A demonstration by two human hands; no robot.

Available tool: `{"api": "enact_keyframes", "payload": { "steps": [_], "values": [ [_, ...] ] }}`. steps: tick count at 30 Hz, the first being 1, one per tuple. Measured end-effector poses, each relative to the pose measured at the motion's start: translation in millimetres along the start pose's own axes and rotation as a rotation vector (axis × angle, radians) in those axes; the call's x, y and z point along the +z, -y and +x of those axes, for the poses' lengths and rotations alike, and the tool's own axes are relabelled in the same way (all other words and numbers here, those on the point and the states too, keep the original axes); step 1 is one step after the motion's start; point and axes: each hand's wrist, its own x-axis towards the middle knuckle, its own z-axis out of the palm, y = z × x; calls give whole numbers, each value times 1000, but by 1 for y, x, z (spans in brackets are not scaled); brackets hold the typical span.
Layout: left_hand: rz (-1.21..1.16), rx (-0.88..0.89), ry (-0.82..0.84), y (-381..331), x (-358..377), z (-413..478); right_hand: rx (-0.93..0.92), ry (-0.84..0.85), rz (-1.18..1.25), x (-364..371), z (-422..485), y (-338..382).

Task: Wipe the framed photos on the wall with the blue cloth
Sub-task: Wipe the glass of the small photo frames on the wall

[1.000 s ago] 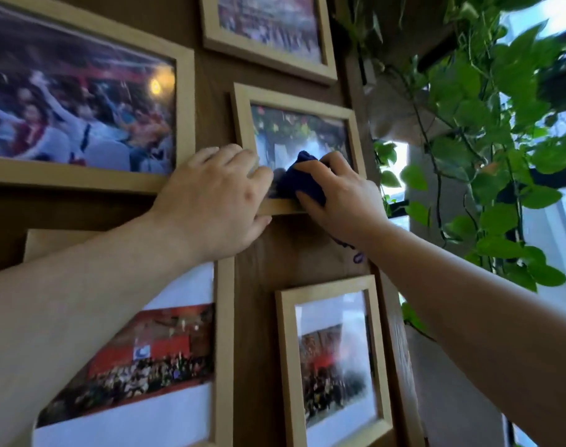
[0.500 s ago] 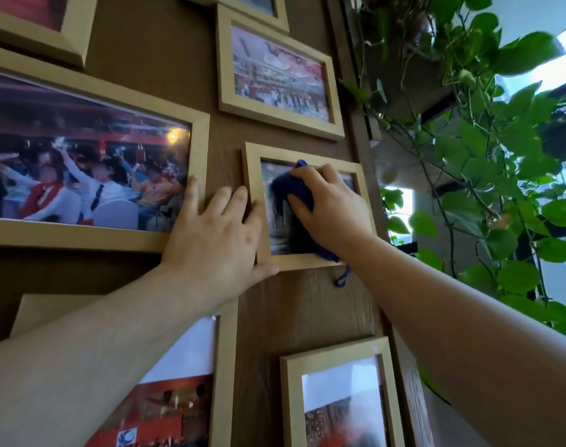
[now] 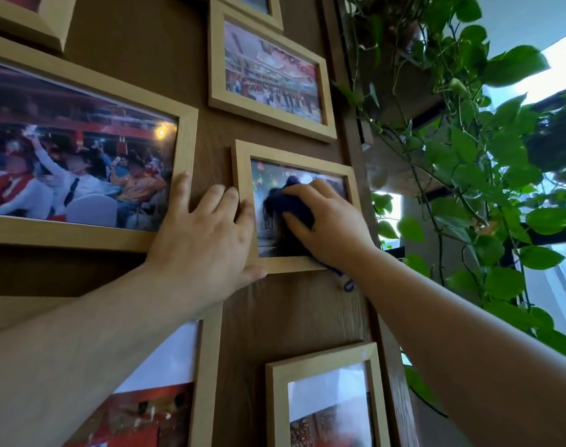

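Right hand: my right hand (image 3: 328,221) lay on the glass of the small middle frame (image 3: 294,206), with the fingers bent around the blue cloth (image 3: 289,208) and pressing it against the photo.
Blue cloth: it was bunched dark under the fingers (image 3: 304,190), near the centre of the glass; a small loop of it (image 3: 348,285) hung down below the wrist, past the lower edge of the frame.
Left hand: my left hand (image 3: 207,237) was spread flat and held nothing. The palm rested on the wood wall (image 3: 146,43), the fingertips reached the left edge of the small middle frame, and the thumb lay along its lower left corner.
Left hand, other side: the outer finger touched the right edge of the large frame (image 3: 81,150), which showed a crowd of people.
Upper frame: another framed photo (image 3: 272,72) hung just above the small middle frame, apart from it.
Lower frames: one frame (image 3: 327,398) hung below the right forearm, and one bigger frame (image 3: 207,375) was partly hidden under my left forearm.
Top corner: a piece of one more frame (image 3: 30,17) showed at the upper left.
Plant: a green climbing plant (image 3: 469,156) hung at the right of the wall, in front of a bright window (image 3: 533,53).
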Motion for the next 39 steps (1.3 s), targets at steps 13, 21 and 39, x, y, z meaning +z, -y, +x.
{"api": "enact_keyframes", "payload": {
  "steps": [13, 21, 39],
  "values": [
    [-11, -5, 14, -1, 1, -1, 71, 66, -314, -9, -36, -57],
    [3, -19, 24, -3, -2, -2, -396, 140, -241, -12, -27, 14],
    [-18, 3, 18, 4, -15, -14, 86, 121, -324, -32, -62, -45]
  ]
}}
